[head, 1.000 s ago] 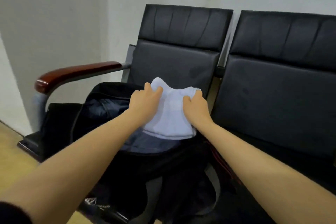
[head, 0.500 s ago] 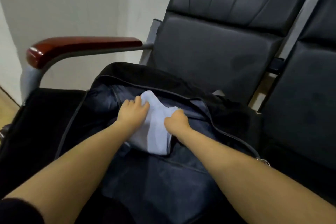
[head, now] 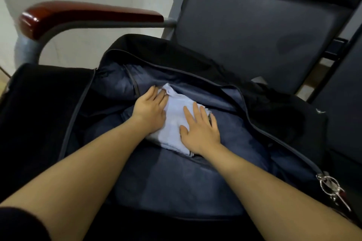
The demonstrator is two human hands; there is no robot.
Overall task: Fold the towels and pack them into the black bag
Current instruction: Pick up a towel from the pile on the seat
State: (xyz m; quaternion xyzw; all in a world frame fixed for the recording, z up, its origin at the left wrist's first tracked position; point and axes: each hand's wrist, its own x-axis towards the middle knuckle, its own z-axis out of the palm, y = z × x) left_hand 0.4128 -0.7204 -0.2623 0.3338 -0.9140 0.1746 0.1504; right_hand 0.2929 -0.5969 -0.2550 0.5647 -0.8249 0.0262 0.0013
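We press folded towel (head: pixel 176 123) inside open black bag (head: pixel 274 107): left hand (head: pixel 151 110) flat on its left side, right hand (head: pixel 199 129) flat on right; left fingertips possibly tucking far corner.

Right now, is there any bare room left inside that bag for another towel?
Yes, it seems. Bare blue lining lies near the viewer, between the forearms, below the folded towel. More shows right of the right hand, toward the zipper edge of the black bag. The far left corner is crowded: the left hand and towel press against the bag's wall there.
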